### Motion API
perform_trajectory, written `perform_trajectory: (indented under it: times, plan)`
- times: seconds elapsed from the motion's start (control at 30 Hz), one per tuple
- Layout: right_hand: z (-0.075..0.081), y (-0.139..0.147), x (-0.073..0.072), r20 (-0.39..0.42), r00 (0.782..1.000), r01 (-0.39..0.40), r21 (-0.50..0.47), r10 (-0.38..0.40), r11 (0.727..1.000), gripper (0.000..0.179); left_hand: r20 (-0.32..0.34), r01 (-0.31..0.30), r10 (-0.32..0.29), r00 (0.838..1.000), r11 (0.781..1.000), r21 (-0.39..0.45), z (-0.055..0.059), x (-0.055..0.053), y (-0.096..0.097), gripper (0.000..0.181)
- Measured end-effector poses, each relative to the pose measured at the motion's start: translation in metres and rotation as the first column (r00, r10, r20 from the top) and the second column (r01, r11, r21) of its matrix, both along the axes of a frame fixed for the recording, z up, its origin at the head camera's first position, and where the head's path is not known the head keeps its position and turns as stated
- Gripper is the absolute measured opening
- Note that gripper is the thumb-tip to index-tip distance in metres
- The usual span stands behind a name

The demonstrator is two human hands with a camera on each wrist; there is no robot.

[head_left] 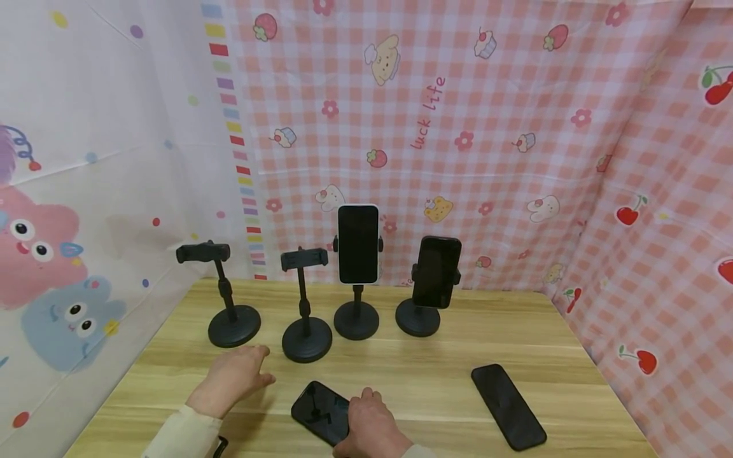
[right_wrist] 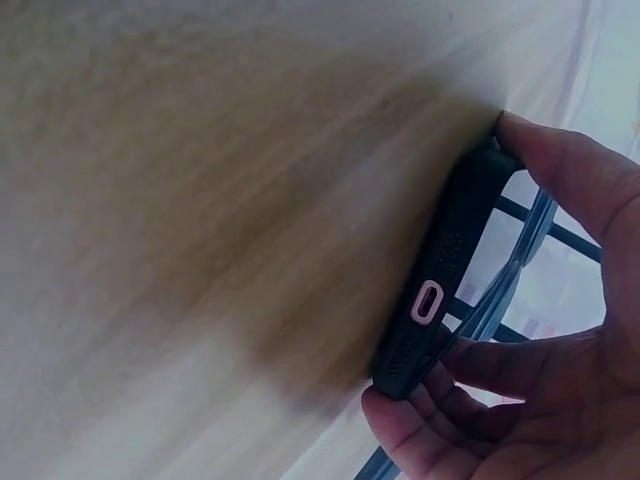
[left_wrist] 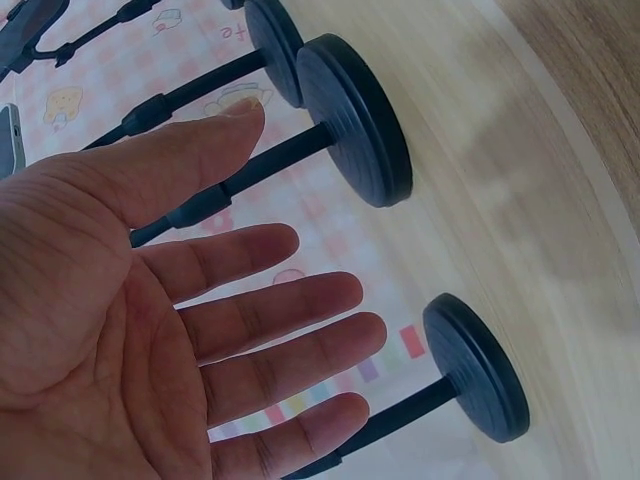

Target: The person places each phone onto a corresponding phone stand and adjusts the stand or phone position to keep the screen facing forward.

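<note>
In the head view a black smartphone [head_left: 318, 407] lies face up near the table's front. My right hand [head_left: 375, 427] grips its near end. The right wrist view shows my thumb and fingers on opposite edges of the smartphone [right_wrist: 462, 215], with its charging port between them. My left hand [head_left: 233, 376] hovers left of the phone with nothing in it. Its fingers [left_wrist: 290, 315] are spread and nearly straight in the left wrist view. Closest to it are two empty black phone stands, the left stand [head_left: 235, 326] and the one beside it [head_left: 307, 341].
Toward the back, one stand [head_left: 356, 321] holds a white-rimmed phone [head_left: 358, 245], and the stand to its right [head_left: 417, 318] holds a tilted black phone [head_left: 437, 272]. Another dark phone [head_left: 508, 407] lies flat on the wooden table [head_left: 458, 362] at right. Patterned cloth [head_left: 487, 172] hangs behind and beside the table.
</note>
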State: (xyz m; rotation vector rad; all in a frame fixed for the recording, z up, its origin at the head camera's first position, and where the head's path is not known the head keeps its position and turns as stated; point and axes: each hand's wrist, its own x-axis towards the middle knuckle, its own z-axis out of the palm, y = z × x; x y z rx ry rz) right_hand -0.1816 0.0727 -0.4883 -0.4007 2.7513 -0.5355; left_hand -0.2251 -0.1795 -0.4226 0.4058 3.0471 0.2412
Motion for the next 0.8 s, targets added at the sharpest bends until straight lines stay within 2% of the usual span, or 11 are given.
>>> perform_trajectory:
  times: [0.3,0.53,0.8]
  plan:
    - [0.0006,0.0012,0.0026,-0.043,0.999,0.001,0.030,0.001,1.000,0.055,0.005,-0.001,0.001,1.000,1.000,-0.012,-0.0012,-0.0001,-0.0001,0.048]
    - [0.0024,0.0016,0.0037,-0.062,0.998,0.008,0.043,-0.006,0.999,0.057,-0.018,0.003,-0.003,1.000,1.000,-0.017,0.0000,0.0001,0.0004,0.047]
    - [0.0024,0.0027,0.0042,-0.073,0.997,0.006,0.038,-0.004,0.999,0.059,-0.047,-0.002,0.002,0.999,1.000,-0.002,0.0029,-0.0048,-0.0009,0.048]
